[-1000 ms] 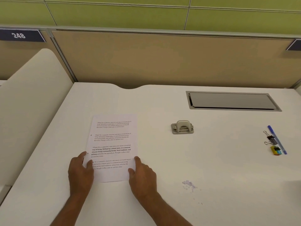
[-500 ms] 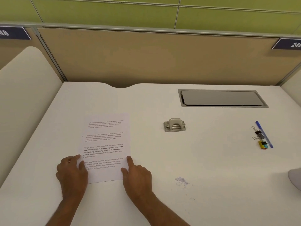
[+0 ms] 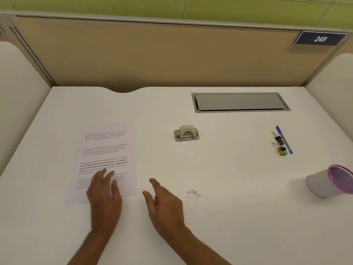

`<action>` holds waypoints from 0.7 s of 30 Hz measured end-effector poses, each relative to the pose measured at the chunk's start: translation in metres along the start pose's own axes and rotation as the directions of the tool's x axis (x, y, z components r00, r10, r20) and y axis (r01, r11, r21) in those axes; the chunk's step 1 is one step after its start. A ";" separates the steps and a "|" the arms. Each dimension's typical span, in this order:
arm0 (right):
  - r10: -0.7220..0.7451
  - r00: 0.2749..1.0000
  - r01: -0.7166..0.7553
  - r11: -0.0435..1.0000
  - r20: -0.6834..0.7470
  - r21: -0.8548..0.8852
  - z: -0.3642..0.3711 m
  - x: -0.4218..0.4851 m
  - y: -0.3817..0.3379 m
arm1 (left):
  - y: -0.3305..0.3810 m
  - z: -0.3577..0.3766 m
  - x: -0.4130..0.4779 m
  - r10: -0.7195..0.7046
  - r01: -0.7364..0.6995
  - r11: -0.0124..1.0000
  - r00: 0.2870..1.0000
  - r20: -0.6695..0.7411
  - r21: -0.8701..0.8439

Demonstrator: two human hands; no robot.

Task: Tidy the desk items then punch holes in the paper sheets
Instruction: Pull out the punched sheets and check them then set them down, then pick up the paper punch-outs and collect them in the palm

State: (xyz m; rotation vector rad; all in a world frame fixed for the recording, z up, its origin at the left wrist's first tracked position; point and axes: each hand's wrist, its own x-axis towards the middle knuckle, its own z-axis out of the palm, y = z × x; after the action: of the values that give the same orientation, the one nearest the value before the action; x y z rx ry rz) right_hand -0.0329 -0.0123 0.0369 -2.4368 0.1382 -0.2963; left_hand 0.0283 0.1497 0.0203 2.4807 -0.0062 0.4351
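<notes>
Left hand flat on the near end of the paper sheets, fingers straight; long axis roughly 12-to-6. Right hand open and empty, just beside at 3 o'clock. Nearer hand for the hole punch, at 1 o'clock, well apart on the worktop.

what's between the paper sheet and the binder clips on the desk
The hole punch stands between the paper sheet and the binder clips, touching neither, with bare desk on both sides, as the head view shows.

Cup partly beyond right edge; lower text of the paper beneath blurred left hand
</notes>
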 end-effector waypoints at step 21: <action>0.038 0.995 -0.043 0.998 -0.088 -0.056 -0.095 -0.093 0.122 | 0.081 0.030 -0.095 0.057 -0.037 0.996 0.958 0.280 -0.076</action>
State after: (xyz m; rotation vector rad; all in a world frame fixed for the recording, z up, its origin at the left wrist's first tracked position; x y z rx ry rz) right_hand -0.1489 -0.1484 0.0143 -2.4755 0.2364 -0.3848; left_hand -0.0604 0.0575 0.0147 2.4559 -0.1933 0.0942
